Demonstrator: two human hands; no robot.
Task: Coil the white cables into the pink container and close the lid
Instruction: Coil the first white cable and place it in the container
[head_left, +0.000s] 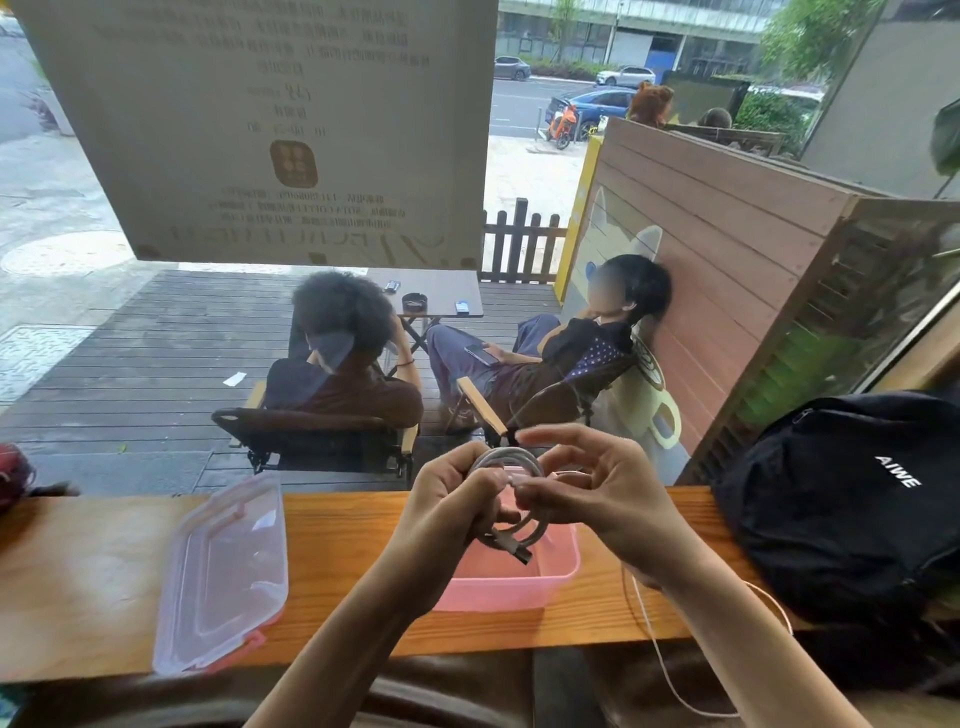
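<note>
A coiled white cable (511, 460) is held above the pink container (511, 584), which stands open on the wooden counter. My left hand (452, 499) grips the coil's left side. My right hand (587, 486) pinches the cable at the coil's right side with thumb and forefinger, the other fingers spread. A plug end of the coil (521, 552) hangs down over the container. A second white cable (660, 660) trails from under my right wrist over the counter's near edge. The clear lid (223, 577) with pink clips lies flat to the container's left.
A black backpack (852, 499) sits on the wooden counter (93, 571) at the right, close to my right arm. A window runs along the counter's far edge; two people sit in chairs on the deck outside. A dark red object (13, 475) lies at the far left.
</note>
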